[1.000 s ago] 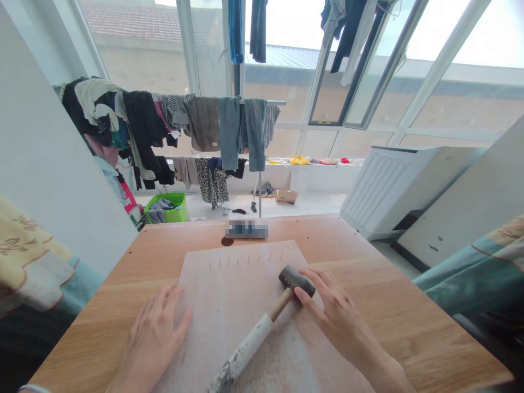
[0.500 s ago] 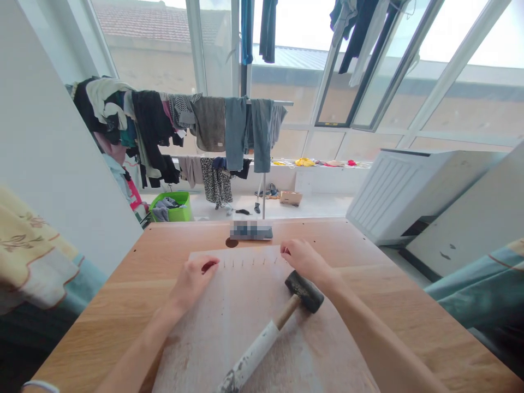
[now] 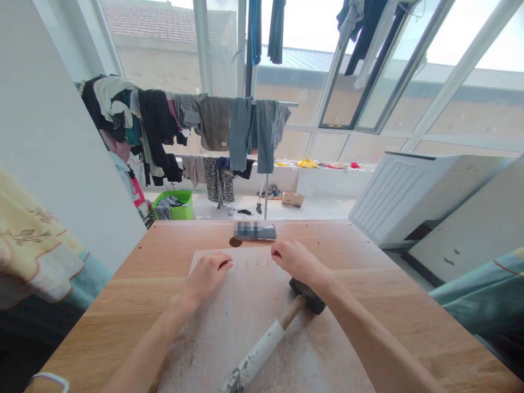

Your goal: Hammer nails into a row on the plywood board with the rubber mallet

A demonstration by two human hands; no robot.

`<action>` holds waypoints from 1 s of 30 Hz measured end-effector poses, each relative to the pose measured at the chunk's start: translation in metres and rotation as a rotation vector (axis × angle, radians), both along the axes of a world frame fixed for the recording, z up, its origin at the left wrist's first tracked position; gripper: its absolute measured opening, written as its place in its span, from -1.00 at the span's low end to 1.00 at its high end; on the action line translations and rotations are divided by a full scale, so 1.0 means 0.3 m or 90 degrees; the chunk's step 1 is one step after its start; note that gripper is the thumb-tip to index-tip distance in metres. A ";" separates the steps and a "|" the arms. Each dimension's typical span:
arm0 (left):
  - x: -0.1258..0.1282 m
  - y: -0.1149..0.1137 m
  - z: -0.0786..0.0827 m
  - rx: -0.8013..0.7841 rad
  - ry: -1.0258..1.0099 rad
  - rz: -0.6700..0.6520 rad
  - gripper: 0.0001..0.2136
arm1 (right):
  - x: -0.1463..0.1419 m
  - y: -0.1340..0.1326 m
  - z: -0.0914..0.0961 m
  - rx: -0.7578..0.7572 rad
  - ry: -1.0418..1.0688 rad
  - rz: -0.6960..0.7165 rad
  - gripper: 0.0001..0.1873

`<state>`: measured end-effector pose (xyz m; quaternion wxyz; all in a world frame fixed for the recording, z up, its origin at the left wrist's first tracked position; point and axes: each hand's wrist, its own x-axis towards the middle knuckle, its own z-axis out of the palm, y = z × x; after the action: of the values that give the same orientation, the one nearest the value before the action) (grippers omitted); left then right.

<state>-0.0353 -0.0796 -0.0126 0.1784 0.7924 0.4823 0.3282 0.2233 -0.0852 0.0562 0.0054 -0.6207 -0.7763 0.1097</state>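
Observation:
A row of thin nails point(image 3: 257, 261) stands upright near the far edge of a pale, worn wooden board point(image 3: 245, 305). At the left end of the row, my left hand point(image 3: 210, 273) pinches a nail between thumb and fingertips, mostly hidden by the fingers. My right hand point(image 3: 295, 257) is closed in a pinch around a nail toward the right end, also largely covered. Between the two hands several nails show. A hammer point(image 3: 290, 314) with a dark head and white-wrapped handle lies diagonally on the board, its head partly behind my right forearm.
The board rests on a wood-grain table point(image 3: 114, 305). A phone point(image 3: 266, 232) lies beyond the board, beside a dark round hole point(image 3: 236, 242). Past the table are a green basket point(image 3: 186, 210), a rack of laundry point(image 3: 241, 131) and a white ribbed appliance point(image 3: 380, 191).
My left hand has shifted right along the nails, and my right hand has shifted left, bringing them closer together. The hammer stays on the board. The view has moved slightly.

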 end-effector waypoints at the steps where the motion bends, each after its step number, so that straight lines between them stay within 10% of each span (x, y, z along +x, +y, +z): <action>1: 0.003 0.002 0.004 0.003 -0.004 -0.007 -0.84 | -0.012 0.000 -0.001 -0.008 -0.008 0.002 -0.68; 6: 0.002 0.000 0.056 -0.053 -0.159 0.093 -0.82 | -0.055 -0.004 -0.011 -0.028 -0.040 0.003 -0.68; 15: 0.039 -0.030 0.032 -0.544 -0.749 0.161 -0.77 | -0.050 -0.001 -0.026 -0.028 -0.021 0.005 -0.70; 30: 0.117 -0.012 0.022 -0.126 0.037 0.082 -0.82 | -0.137 0.037 -0.042 -0.033 0.033 0.059 -0.67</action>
<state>-0.0003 -0.0832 -0.0061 0.2203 0.7475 0.5671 0.2668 0.1823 -0.0741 0.0436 0.0044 -0.5812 -0.8006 0.1457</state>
